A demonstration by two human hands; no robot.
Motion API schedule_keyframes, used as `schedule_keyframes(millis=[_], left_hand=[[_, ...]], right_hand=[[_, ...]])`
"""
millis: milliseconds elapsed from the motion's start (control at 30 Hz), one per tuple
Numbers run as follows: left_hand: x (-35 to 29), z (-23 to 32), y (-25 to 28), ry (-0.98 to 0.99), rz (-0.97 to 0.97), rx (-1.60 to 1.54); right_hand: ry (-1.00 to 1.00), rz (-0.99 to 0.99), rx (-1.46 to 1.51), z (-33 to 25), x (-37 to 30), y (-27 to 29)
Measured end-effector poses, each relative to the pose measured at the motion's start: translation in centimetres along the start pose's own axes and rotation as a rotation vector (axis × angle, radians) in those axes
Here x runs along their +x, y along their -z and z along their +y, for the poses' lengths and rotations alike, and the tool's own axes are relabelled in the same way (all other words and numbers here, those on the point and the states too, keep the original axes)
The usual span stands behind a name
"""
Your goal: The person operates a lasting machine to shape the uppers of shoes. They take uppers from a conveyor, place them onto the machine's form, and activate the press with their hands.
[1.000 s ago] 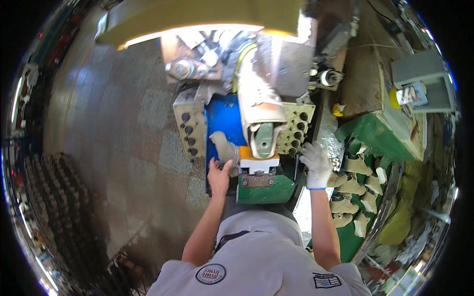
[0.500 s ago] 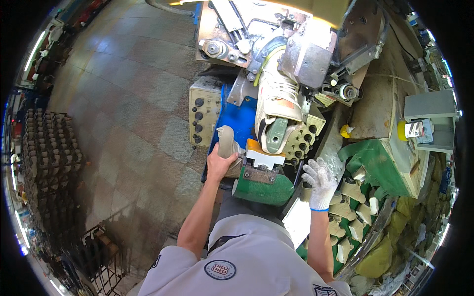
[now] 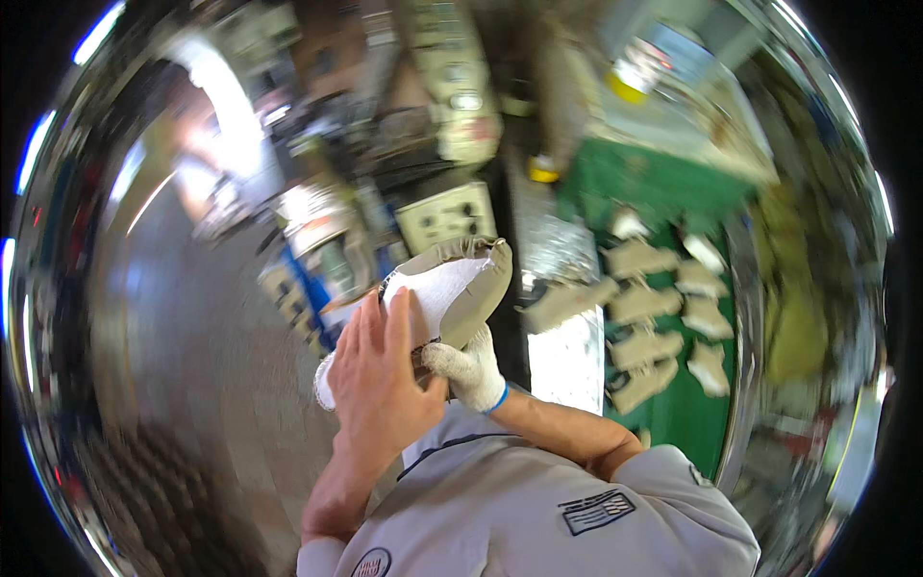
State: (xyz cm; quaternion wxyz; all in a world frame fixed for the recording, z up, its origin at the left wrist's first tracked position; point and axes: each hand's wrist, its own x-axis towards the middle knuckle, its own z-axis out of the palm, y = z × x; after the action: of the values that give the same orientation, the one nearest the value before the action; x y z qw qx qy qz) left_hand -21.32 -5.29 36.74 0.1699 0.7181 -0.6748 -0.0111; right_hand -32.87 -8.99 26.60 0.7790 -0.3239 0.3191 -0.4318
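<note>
Up in front of my body is a beige-grey shoe upper point(image 3: 486, 293), tilted with its white underside point(image 3: 433, 298) facing up. My gloved right hand point(image 3: 471, 370) grips its near side, the thumb over the edge and the other fingers mostly hidden beneath. Bare and with its fingers stretched out, my left hand point(image 3: 380, 370) lies over the white underside, thumb apart. Beyond my hands, to the left, a pale laced shoe point(image 3: 322, 226) sits blurred in the machine. A loose beige upper point(image 3: 567, 305) lies to the right of my hands.
Several beige uppers point(image 3: 644, 303) lie in rows on a green-covered surface point(image 3: 663, 413) at the right. A pale control panel with dark knobs point(image 3: 447, 219) stands ahead. Clear plastic sheeting point(image 3: 558, 250) lies beside the green cloth point(image 3: 663, 183). Tiled floor point(image 3: 192, 385) stretches left.
My view has swung right. My left hand has brought the upper from beside the machine to my front and now lies flat on it; my gloved right hand has moved left and grips it.
</note>
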Motion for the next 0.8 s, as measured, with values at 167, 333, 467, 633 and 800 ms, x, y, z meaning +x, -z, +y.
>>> schedule_keyframes(millis=[167,333,467,633,800], left_hand=[[1.1,4.6,-8.4,-0.125,-0.205,-0.734],[1.8,9.4,-15.2,-0.044,-0.43,-0.769],[1.0,11.6,-21.2,-0.085,-0.629,-0.693],[0.2,16.0,-25.1,-0.086,-0.748,-0.662],[-0.9,14.5,-28.9,0.069,-0.826,-0.606]], right_hand=[[0.075,0.486,0.023,-1.4,-4.4,15.2],[-0.074,1.016,0.16,4.0,-10.3,32.9],[-0.122,1.099,0.027,6.4,-8.4,39.3],[-0.18,1.163,-0.381,6.6,-3.3,42.8],[-0.127,1.34,-0.721,5.0,-11.4,46.9]])
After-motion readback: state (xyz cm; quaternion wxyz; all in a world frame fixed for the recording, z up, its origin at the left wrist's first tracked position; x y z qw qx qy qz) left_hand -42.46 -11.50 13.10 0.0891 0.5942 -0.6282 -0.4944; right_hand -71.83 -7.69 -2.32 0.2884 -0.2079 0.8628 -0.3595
